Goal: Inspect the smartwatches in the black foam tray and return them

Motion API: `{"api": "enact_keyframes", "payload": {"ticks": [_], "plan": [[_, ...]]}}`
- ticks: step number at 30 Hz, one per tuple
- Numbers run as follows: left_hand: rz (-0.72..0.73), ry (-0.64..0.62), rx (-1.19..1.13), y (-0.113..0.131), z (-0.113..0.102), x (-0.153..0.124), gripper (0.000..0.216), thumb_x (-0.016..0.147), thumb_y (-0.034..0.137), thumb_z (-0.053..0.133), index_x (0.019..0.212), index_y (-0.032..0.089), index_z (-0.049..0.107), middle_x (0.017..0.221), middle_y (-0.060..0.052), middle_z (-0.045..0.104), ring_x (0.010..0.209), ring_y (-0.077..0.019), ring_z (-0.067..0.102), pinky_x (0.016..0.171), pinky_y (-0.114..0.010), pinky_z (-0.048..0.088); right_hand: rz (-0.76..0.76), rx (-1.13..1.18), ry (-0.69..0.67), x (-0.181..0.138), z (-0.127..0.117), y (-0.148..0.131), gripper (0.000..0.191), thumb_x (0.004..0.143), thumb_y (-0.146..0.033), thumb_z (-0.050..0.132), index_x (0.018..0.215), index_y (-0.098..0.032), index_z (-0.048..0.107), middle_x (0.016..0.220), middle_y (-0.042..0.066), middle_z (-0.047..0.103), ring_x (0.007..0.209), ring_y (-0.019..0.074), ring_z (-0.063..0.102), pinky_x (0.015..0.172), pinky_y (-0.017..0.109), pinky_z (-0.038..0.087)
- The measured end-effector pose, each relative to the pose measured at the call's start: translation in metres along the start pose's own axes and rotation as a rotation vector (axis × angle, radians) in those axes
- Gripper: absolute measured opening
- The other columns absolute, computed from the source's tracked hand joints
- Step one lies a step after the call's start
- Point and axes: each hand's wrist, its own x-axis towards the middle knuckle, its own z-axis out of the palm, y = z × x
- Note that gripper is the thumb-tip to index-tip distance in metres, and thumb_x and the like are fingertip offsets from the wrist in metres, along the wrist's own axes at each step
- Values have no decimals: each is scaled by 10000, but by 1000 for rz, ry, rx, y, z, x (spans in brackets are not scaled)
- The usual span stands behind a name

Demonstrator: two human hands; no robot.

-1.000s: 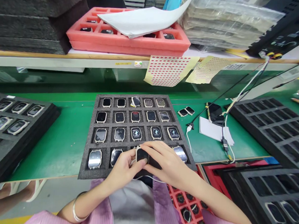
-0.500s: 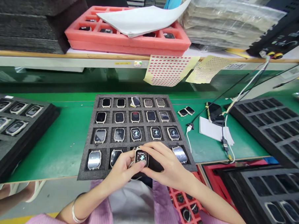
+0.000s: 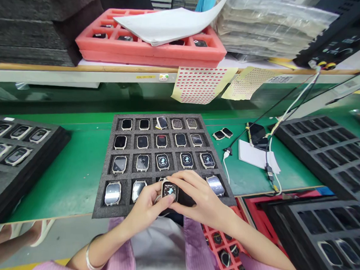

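A smartwatch case [image 3: 169,187] with a lit dial sits between my two hands, over the front row of the grey foam tray [image 3: 101,187]. My left hand [image 3: 147,207] is closed on the watch from the left, its thumb across the lower screen. From the right, my right hand [image 3: 198,197] grips the watch, fingertips at its upper edge and right side. A pale cable shows partly beneath the watch; where it ends is hidden. More watches lie in the tray's compartments, some with lit dials, such as the watch [image 3: 162,161] just behind my hands.
Two small watch pieces [image 3: 223,133], white papers [image 3: 255,156] and cables [image 3: 269,170] lie at the right. Other foam trays stand left [image 3: 56,145] and right [image 3: 331,145]. A red foam tray [image 3: 150,54] rests on the shelf; another red tray [image 3: 219,248] is below the table edge.
The view has shifted slightly. Both hands keep their hold on the smartwatch, and its dial stays lit. Nothing has been picked up or put down.
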Motion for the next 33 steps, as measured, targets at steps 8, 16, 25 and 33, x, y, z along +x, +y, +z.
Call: {"api": "enact_keyframes", "payload": {"ticks": [8,16,25,33], "plan": [[10,-4,46,-1,1,-2,205,869,321,553,897,119,569,825,-36,566,746,-158,471,697,-271,368,-3,-9,5,-2,-1,0,399,848,-287,631,1214,-177,516,1047,94,602,973,225,557,863,417,489],[2,18,138,-3,4,-1,252,859,383,555,879,135,588,830,-43,592,759,-173,506,673,-264,390,-6,-13,-11,-3,-5,-1,376,848,-274,619,1198,-175,520,1063,86,612,996,215,567,959,459,428],[-69,143,31,9,-18,-15,396,917,488,415,1076,150,547,734,0,566,377,-30,244,384,-208,178,135,-194,-91,-26,-39,21,392,798,-291,679,1164,-205,565,1135,98,573,1080,272,543,1040,568,301],[-115,46,59,12,-39,-22,368,879,423,524,1118,143,528,745,-8,585,353,-14,297,385,-200,188,-43,-433,-295,7,-19,-8,220,868,-304,617,1017,-142,628,967,100,626,947,263,532,893,464,393]]}}
